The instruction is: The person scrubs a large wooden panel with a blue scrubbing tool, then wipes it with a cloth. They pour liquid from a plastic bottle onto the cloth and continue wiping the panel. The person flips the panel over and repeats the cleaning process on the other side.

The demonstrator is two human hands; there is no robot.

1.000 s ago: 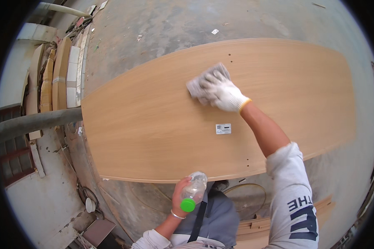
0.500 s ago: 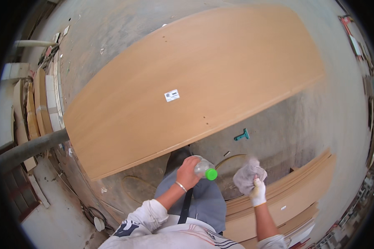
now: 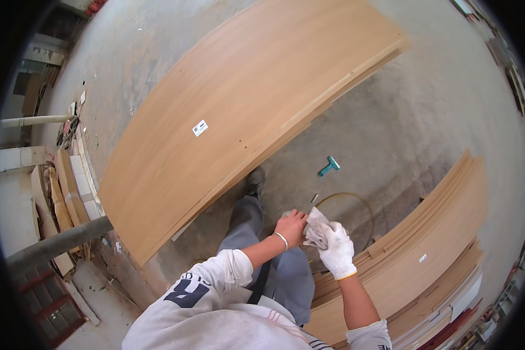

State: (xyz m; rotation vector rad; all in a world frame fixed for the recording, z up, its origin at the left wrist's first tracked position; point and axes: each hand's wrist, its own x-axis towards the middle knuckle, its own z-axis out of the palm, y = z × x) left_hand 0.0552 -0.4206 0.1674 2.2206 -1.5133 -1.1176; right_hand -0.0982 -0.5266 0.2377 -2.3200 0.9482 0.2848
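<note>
My bare left hand (image 3: 291,227), a pale bracelet on its wrist, is closed around a clear plastic bottle (image 3: 286,214). Most of the bottle, its green cap included, is hidden by the fingers and the rag. In a white work glove, my right hand (image 3: 337,251) grips a crumpled greyish rag (image 3: 316,228). The rag is held up against the bottle's cap end, so both hands are together in front of my legs. Beyond them lies a large wood-coloured panel (image 3: 262,76) on top of a stack, with a small white label (image 3: 200,128) on its face.
On the concrete floor lie a teal scraper-like tool (image 3: 329,166) and a thin yellowish hose (image 3: 364,204). Another stack of panels (image 3: 391,286) stands close on my right. A thick grey pipe (image 3: 64,240) juts in at the left, near leaning boards (image 3: 70,186).
My right hand has brought the rag leftward onto the bottle, which now mostly disappears behind hand and rag. The view has turned, and the large panel appears shifted left and steeper.
</note>
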